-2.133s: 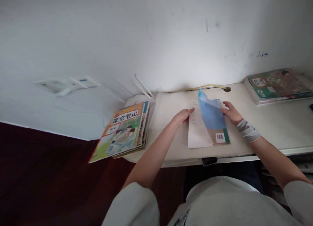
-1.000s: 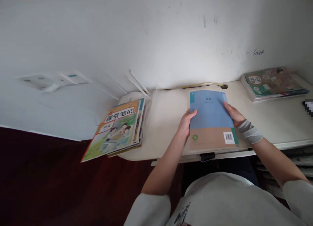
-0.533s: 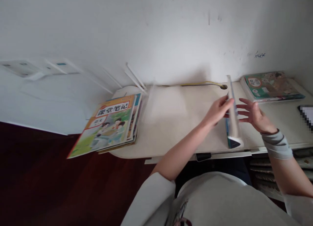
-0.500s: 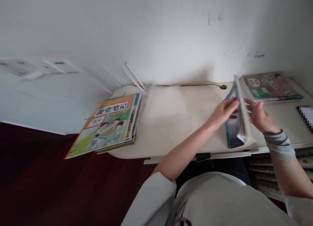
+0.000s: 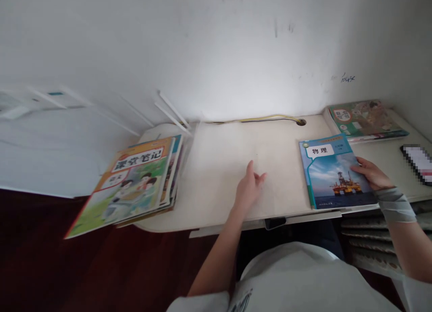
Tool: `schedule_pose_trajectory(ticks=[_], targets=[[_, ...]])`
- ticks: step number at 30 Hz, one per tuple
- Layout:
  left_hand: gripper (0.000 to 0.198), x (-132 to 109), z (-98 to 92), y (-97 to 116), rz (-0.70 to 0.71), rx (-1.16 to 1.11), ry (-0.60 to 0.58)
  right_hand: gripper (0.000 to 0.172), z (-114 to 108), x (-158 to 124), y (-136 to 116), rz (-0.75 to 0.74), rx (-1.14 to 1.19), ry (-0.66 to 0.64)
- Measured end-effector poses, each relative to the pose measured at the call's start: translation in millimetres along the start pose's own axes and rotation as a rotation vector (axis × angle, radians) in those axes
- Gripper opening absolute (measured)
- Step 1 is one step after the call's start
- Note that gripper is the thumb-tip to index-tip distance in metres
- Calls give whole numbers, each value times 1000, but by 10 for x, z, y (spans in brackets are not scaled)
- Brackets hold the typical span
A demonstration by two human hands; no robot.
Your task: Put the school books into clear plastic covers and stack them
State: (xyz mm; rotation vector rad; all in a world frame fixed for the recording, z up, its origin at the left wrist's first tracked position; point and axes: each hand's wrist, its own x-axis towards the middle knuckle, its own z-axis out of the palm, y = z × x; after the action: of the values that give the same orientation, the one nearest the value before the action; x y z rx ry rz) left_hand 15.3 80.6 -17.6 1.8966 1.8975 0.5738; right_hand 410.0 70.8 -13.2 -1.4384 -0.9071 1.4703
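Note:
A blue physics textbook (image 5: 332,168) with an oil rig on its cover lies face up on the desk (image 5: 216,168). My right hand (image 5: 373,173) is closed on its right edge, with the thumb on the cover and the other fingers partly hidden. My left hand (image 5: 249,186) is over the middle of the desk, holding nothing. Its index finger points forward and the thumb stands apart. Farther left, a stack of workbooks topped by an orange and green Chinese notes book (image 5: 131,181) overhangs the desk's left end.
A green-covered stack of books (image 5: 366,118) sits at the back right, near a phone (image 5: 418,163). Yellow and dark cables run along the wall to a hole (image 5: 301,122) in the desk. Layered items (image 5: 367,235) are below the desk's right side.
The books held upright between both hands now lie flat as the blue textbook, cover up. My left hand has let go and moved left; my right hand grips the textbook's right edge.

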Motion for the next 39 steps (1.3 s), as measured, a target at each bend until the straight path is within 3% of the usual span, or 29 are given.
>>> schedule_pose_trajectory(ticks=[2, 4, 7, 11, 14, 17, 19, 21, 23, 24, 28, 30, 33, 35, 39], targets=[[63, -70, -5, -38, -19, -45, -107, 40, 34, 5, 11, -14, -13, 14], [59, -103, -40, -19, 18, -90, -128, 40, 66, -1, -5, -42, -25, 21], [51, -78, -241, -44, 55, -159, -26, 42, 106, -22, -61, -96, -14, 33], [43, 3, -667, -285, 0, -132, 182, 44, 196, 21, -118, -124, 3, 50], [38, 48, -856, -510, -34, -70, 197, 45, 338, 165, -69, -113, -12, -11], [38, 60, -871, -671, -70, 33, 167, 43, 489, 336, 12, -154, -144, -20], [42, 45, -832, -697, -90, 186, 169, 46, 562, 396, 15, -275, -377, 109], [46, 33, -779, -621, -84, 371, 244, 54, 643, 392, -54, -493, -694, 340], [51, 62, -702, -424, -30, 488, 330, 60, 799, 360, -183, -702, -986, 498], [53, 101, -647, -285, 20, 505, 341, 59, 924, 352, -254, -764, -1107, 503], [50, 408, -283, 325, 320, 481, 122, 46, 1651, 488, -406, -784, -1433, 237], [50, 579, -59, 506, 362, 473, 24, 45, 1991, 629, -351, -714, -1542, 88], [52, 738, 211, 521, 293, 461, -102, 48, 2260, 805, -171, -621, -1591, -60], [53, 764, 319, 428, 240, 449, -126, 48, 2292, 863, -60, -633, -1588, -48], [54, 720, 396, 276, 234, 448, -66, 49, 2253, 886, 25, -673, -1586, -1]])
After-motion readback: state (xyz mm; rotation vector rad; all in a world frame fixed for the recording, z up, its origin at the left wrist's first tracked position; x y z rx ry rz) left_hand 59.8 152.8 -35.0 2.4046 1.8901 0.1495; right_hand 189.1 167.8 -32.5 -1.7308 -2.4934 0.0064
